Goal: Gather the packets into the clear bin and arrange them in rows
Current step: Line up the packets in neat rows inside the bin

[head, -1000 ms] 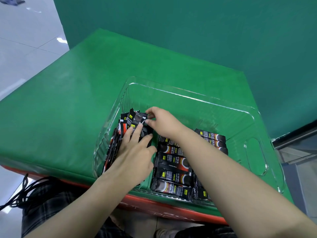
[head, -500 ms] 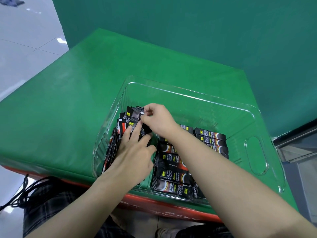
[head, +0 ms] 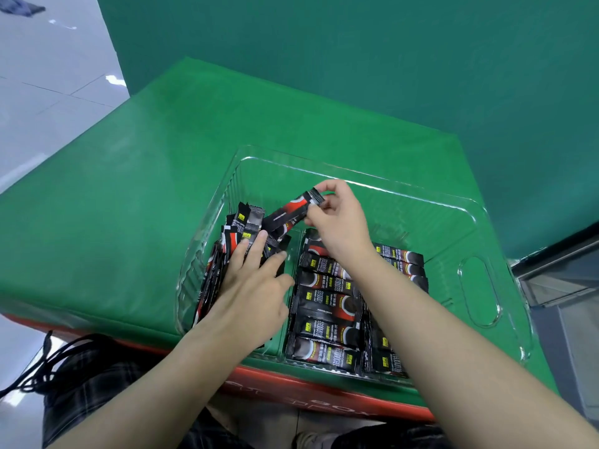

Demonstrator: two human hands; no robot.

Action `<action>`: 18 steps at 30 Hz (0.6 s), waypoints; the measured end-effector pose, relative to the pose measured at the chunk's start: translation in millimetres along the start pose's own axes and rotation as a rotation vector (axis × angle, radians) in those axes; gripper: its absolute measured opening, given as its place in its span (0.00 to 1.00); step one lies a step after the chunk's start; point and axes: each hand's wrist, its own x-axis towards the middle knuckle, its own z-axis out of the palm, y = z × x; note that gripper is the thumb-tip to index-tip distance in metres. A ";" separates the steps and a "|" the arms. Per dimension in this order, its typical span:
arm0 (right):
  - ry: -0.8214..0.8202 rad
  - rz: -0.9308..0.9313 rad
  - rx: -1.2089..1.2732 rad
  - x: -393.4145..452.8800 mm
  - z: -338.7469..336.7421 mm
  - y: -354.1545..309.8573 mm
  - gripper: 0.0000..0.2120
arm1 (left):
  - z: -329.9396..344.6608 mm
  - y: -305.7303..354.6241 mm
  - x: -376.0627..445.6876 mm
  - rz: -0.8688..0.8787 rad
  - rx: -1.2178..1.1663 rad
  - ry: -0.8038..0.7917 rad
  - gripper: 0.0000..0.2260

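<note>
**Head view: one packet pinched above the bin, the stack pinned at the left wall**

The clear bin (head: 479, 286) sat at the near edge of the green table (head: 129, 222), its near rim almost over the table's red front. Inside, the far half and the right end by the handle cut-out lay bare, leaving room there to move; the green wall stood well behind.

The right hand (head: 337, 222) hung over the middle of the bin, its grip pressed together on one end of a lifted packet (head: 288, 212), thumb and fingertips pinching the sealed edge. The packet slanted down and to the left from that pinch, its free end reaching the top of the loose stack (head: 240, 241).

The left hand (head: 256, 286) lay flat with fingers spread on that stack, which leaned on edge against the bin's left wall.

Beside it, a row of packets (head: 327, 319) lay flat, one behind another from the near rim, with more packets (head: 402, 264) partly hidden under the right forearm.

A dark cable (head: 48, 361) trailed at lower left.
</note>
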 end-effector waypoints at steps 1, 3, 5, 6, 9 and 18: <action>-0.008 -0.021 -0.031 -3.3 -6.1 2.9 0.19 | -2.5 1.1 -0.4 0.001 0.010 -0.004 0.14; -0.015 -0.042 -0.073 -9.8 -18.5 8.0 0.22 | -2.0 2.0 -1.4 0.015 0.022 0.017 0.16; 0.017 -0.010 -0.041 -15.2 -30.5 12.0 0.17 | -3.7 2.2 -2.5 0.013 0.013 0.015 0.17; 0.043 0.020 -0.011 -17.6 -36.8 13.3 0.15 | -5.1 2.4 -2.5 0.015 0.006 0.017 0.17; 0.083 0.101 0.013 -24.4 -57.6 16.9 0.10 | -7.5 3.3 -1.6 0.023 -0.003 -0.014 0.18; -0.062 0.153 -0.300 -48.3 -85.9 31.3 0.07 | -9.8 4.9 0.8 -0.009 -0.018 -0.064 0.19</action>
